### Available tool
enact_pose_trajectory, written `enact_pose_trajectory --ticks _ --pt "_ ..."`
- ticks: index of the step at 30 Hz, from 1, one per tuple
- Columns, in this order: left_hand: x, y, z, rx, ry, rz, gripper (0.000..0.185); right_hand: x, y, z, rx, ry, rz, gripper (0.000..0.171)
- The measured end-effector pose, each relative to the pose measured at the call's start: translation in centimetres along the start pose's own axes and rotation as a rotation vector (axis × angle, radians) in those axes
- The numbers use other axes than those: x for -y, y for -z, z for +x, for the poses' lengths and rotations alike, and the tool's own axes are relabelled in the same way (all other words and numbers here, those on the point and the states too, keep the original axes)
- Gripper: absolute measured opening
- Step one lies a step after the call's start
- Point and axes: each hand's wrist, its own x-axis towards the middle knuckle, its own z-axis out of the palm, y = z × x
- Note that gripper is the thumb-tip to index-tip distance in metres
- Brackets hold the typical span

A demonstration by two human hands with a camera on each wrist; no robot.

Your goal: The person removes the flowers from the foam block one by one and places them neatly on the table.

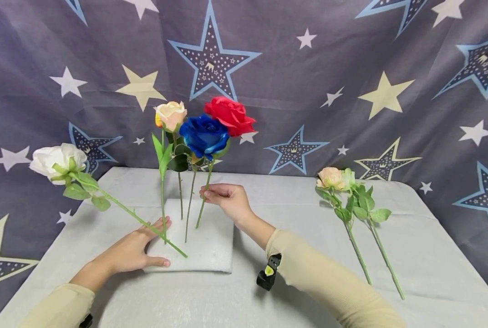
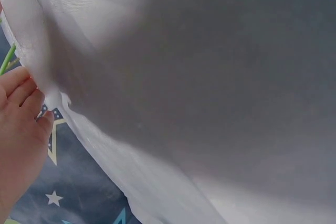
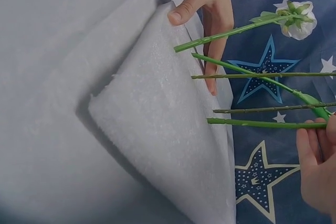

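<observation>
A white foam block (image 1: 215,255) lies on the table with several artificial flowers standing in it. My right hand (image 1: 229,202) pinches the green stem of the red rose (image 1: 229,116), whose lower end meets the foam. Just left of it stand the blue rose (image 1: 204,135), a cream-pink rose (image 1: 172,115) and a green-leaved stem (image 1: 162,182), its bloom mostly hidden. A white rose (image 1: 59,163) leans far left, its stem end at the block's front. My left hand (image 1: 131,250) rests on the block's left side, thumb and fingers spread and fairly straight, and holds none of the stems.
Two more flowers, one peach (image 1: 331,177) and one pale green (image 1: 348,178), lie on the right of the white-covered table (image 1: 293,228). Behind the table hangs a grey curtain (image 1: 277,82) with stars. The left wrist view shows mostly white cloth.
</observation>
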Motion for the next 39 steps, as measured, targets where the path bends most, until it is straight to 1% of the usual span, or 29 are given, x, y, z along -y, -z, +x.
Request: enact_pose_trajectory --ticks 7,13,19,22,26,33,39 --pt "0.1 -0.1 0.0 -0.004 -0.004 0.002 0.103 0.2 -0.2 0.2 -0.027 -0.007 0.010 0.024" --pt "0.1 -0.3 -0.1 -0.014 -0.024 -0.012 0.101 0.2 -0.2 0.2 -0.049 -0.005 0.004 0.023" --pt "0.1 -0.3 0.1 -0.013 -0.023 -0.014 0.101 0.6 -0.1 0.6 -0.095 0.052 0.021 0.023" --pt "0.1 -0.3 0.1 -0.016 -0.024 -0.007 0.102 1.0 0.2 0.8 -0.113 0.058 0.054 0.024" --pt "0.2 -0.3 0.0 -0.025 -0.036 0.001 0.102 1.2 0.8 0.8 -0.129 0.037 0.081 0.027" --pt "0.3 -0.3 0.0 -0.016 -0.034 -0.004 0.102 1.2 1.9 0.3 -0.139 0.037 0.085 0.027" --pt "0.3 -0.5 0.0 -0.025 -0.043 0.004 0.101 0.9 3.0 -0.3 -0.157 0.009 0.091 0.027"
